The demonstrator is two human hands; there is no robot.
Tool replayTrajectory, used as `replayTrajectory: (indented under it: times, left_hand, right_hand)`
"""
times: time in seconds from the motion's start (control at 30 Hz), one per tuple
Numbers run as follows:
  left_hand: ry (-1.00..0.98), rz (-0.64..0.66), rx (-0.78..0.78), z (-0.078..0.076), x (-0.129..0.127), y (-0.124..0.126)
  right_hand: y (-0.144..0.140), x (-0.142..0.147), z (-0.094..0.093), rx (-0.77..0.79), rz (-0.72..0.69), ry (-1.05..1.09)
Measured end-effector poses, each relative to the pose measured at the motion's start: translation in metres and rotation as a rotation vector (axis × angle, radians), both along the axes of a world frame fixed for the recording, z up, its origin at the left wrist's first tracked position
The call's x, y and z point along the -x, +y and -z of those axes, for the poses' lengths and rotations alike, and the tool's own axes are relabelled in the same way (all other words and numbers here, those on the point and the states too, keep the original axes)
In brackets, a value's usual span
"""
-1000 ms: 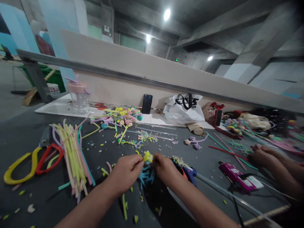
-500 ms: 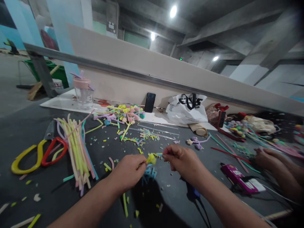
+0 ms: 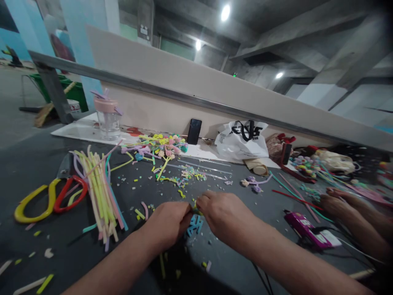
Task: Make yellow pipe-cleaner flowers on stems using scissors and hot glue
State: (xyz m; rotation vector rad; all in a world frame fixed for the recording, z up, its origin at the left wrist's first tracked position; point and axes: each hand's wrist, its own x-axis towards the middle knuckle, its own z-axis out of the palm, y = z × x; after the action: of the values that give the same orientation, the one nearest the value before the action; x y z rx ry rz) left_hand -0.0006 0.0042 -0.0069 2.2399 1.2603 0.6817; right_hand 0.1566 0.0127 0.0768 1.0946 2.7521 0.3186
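At lower centre, the left hand [image 3: 170, 223] and right hand [image 3: 222, 213] meet, fingers pinched together on a small yellow piece [image 3: 194, 206] above blue scraps [image 3: 194, 226] on the tabletop [image 3: 37, 172].

Left hand [image 3: 167, 223] and right hand [image 3: 222, 215] fingertips pinched together, forearms converging.

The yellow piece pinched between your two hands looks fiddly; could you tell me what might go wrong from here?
The yellow piece is nearly hidden between the left hand and right hand, so it could slip out unseen. It might vanish among the cut scraps. The right forearm may snag the black cable.
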Motion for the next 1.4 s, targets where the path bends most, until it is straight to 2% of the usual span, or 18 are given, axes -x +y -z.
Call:
replayTrajectory:
  times: [0.33,0.47,0.57,0.63,0.67,0.77,0.87,1.07,1.23,1.4]
  left_hand:
    - [0.048,-0.014,-0.025,-0.003,-0.002,-0.002]
    - [0.014,-0.012,-0.032,-0.004,0.000,-0.002]
    - [-0.016,-0.093,-0.088,-0.002,0.001,-0.001]
    - [-0.050,-0.175,-0.132,-0.001,0.001,-0.001]
    - [-0.072,-0.210,-0.147,-0.001,0.000,-0.001]
    - [-0.141,-0.266,-0.171,-0.001,-0.003,-0.002]
    - [-0.155,-0.283,-0.203,-0.001,-0.006,-0.004]
    - [-0.042,-0.298,-0.319,0.003,-0.005,-0.005]
    - [0.064,-0.251,-0.469,0.013,-0.004,-0.003]
    - [0.094,-0.252,-0.488,0.013,-0.003,-0.003]
  right_hand:
    - [-0.001,0.008,0.003,0.000,-0.005,-0.022]
    - [0.000,0.005,-0.002,0.039,0.014,0.055]
    - [0.001,-0.006,0.000,0.027,0.118,0.367]
    - [-0.001,-0.013,0.011,0.007,0.244,0.699]
    - [-0.003,-0.015,0.020,0.053,0.328,0.850]
    - [-0.012,-0.009,0.050,0.405,0.569,1.295]
    - [-0.022,0.010,0.069,0.637,0.602,1.564]
    - [-0.023,0.039,0.075,0.769,0.500,1.805]
    - [-0.018,0.048,0.080,0.871,0.547,1.987]
    - [-0.017,0.053,0.080,0.858,0.600,2.059]
